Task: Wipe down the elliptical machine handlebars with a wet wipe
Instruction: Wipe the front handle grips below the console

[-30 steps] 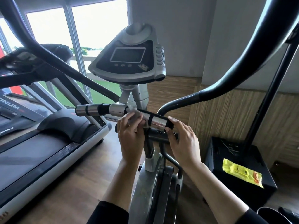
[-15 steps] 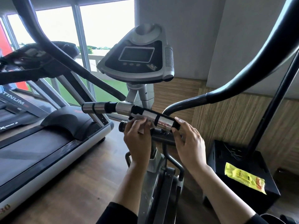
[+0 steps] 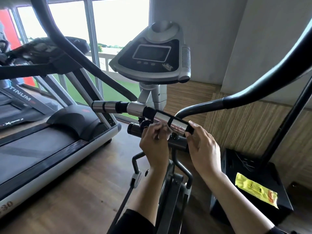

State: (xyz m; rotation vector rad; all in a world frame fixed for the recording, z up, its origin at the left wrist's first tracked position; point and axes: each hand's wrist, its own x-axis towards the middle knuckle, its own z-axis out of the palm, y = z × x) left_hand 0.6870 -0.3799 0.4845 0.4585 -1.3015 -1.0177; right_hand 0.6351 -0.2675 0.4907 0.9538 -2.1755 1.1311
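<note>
while the left hand [image 3: 154,144] pinches the wet wipe [image 3: 161,127] against the underside of the short handlebar [image 3: 168,119], the right hand [image 3: 204,147] pinches that bar's end. by my judgement the job is early: the opposite grip [image 3: 108,106] and long swing arms [image 3: 253,86] seem left to wipe.

Below you: wood-plank floor [image 3: 76,191]. Standing on it, left, a treadmill [image 3: 50,149]; centre, the elliptical machine [image 3: 170,191] base; right, a black box [image 3: 266,173] carrying a yellow packet [image 3: 255,189] (print too blurred to read). Treadmill and elliptical machine stand apart.
</note>
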